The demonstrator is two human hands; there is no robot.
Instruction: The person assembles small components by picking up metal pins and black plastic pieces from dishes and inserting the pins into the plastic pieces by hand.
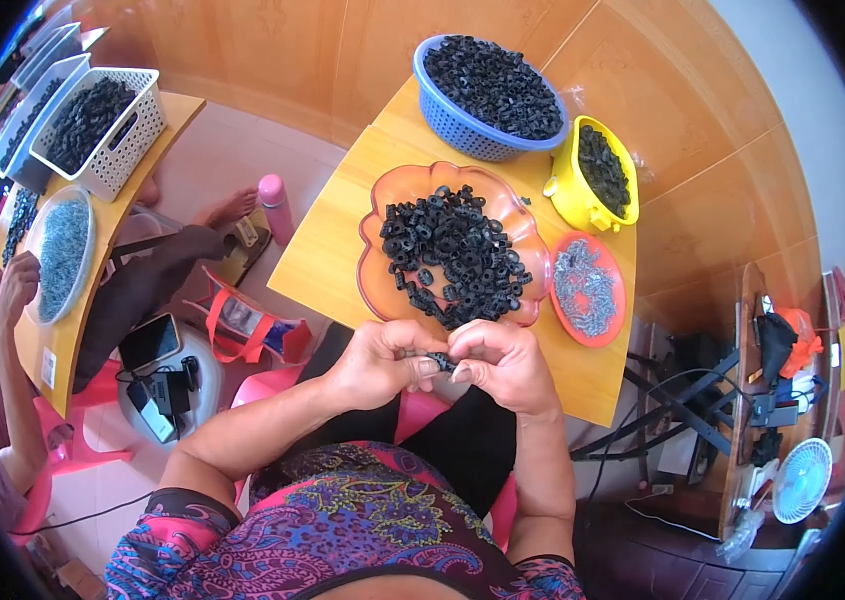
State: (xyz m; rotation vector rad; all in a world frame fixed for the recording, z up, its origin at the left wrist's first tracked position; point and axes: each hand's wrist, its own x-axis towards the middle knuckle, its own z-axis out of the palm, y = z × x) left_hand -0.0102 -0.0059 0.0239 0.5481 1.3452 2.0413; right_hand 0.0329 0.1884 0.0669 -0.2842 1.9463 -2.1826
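Note:
Between the fingertips of my left hand and my right hand is a small black plastic part, pinched from both sides. Both hands are closed and held close together at the near edge of the table, just in front of an orange scalloped tray. A heap of similar black plastic parts fills much of that tray. To its right, a small orange-red plate carries a pile of small silvery metal pieces, perhaps screws or pins. My fingers hide most of the held part.
Behind the tray stand a blue basket and a yellow tub, both full of black parts. A co-worker's hands are at another table on the left, beside a white basket. A pink bottle stands on the floor between the tables.

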